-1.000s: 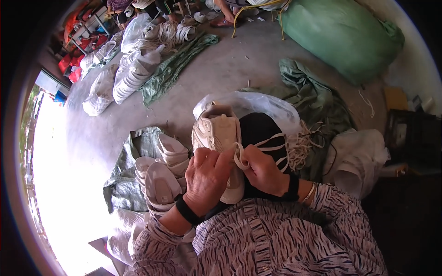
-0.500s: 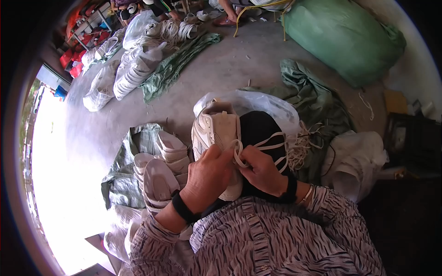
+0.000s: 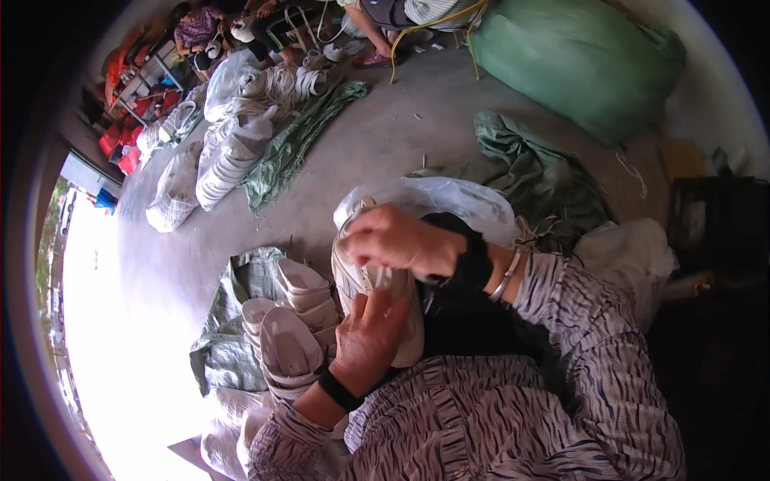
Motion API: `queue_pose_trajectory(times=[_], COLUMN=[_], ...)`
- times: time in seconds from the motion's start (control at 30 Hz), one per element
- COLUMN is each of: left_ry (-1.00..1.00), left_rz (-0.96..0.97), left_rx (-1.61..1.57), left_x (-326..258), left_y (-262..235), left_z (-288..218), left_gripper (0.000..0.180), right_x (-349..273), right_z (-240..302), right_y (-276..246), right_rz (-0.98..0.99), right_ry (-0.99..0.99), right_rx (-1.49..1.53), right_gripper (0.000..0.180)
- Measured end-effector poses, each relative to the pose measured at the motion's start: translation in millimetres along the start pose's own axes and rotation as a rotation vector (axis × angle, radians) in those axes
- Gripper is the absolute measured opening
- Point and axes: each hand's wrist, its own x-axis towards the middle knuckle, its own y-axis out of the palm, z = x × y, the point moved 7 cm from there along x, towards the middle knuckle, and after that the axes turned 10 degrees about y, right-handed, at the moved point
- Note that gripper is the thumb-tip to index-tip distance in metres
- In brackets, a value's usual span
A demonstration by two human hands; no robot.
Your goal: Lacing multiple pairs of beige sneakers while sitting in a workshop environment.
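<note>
A cream sneaker (image 3: 413, 321) lies on my lap over black cloth (image 3: 473, 321), its opening away from me. My right hand (image 3: 405, 240) reaches across the shoe's upper with fingers curled, closed on a pale shoelace that is mostly hidden by the fingers. Below it, my left hand (image 3: 369, 333) presses against the shoe's left side, its fingers pinched at the lacing; a short bit of white lace shows between the hands. Both hands cover much of the eyelets.
Stacked pale shoes (image 3: 290, 345) stand at my left on a green woven sheet (image 3: 220, 353). Clear plastic (image 3: 473, 200) and a dark green cloth (image 3: 553, 188) lie beyond my lap. Farther off are bagged shoe parts (image 3: 233, 156), a big green sack (image 3: 577, 64) and seated people (image 3: 200, 36).
My right hand has moved from the right of the shoe up and across it to the left. The lace strands over the black cloth no longer show. My left hand has dropped slightly.
</note>
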Motion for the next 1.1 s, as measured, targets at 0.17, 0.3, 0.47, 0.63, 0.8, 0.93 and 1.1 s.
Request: queue_pose_trajectory(times=[0.17,0.3,0.47,0.63,0.8,0.93,1.1], left_ry=[0.08,0.182,0.218,0.179,0.047,0.128,0.162], left_rz=[-0.086,-0.104,-0.18,-0.138,-0.215,-0.081,-0.033], left_rx=[-0.025,-0.057,-0.087,-0.091,-0.114,-0.132,-0.122], left_x=[-17.3,-33.4,-28.6,-30.0,-17.2,-11.3,-9.3], left_y=[-7.2,-3.1,-6.7,-11.7,-22.2,-22.0,-21.3], left_z=[-3.4,-4.3,-10.2,-2.5,28.7,26.1,29.7], left_gripper=[0.037,0.042,0.044,0.042,0.03,0.026,0.02], right_x=[-8.8,-30.2,-43.7,-30.4,-40.0,-38.3,-55.1], right_z=[8.6,-26.7,-59.2,-6.3,-4.6,-23.9,-23.4], right_y=[-15.0,-81.3,-102.8,-58.9,-27.7,-6.4,9.9], right_rz=[-0.144,-0.289,-0.377,-0.156,-0.115,-0.204,-0.362], right_ry=[0.029,0.178,0.288,0.089,0.035,-0.186,-0.585], right_rx=[0.223,0.452,0.641,0.188,-0.267,-0.642,-1.095], right_gripper=[0.025,0.029,0.028,0.021,0.018,0.012,0.016])
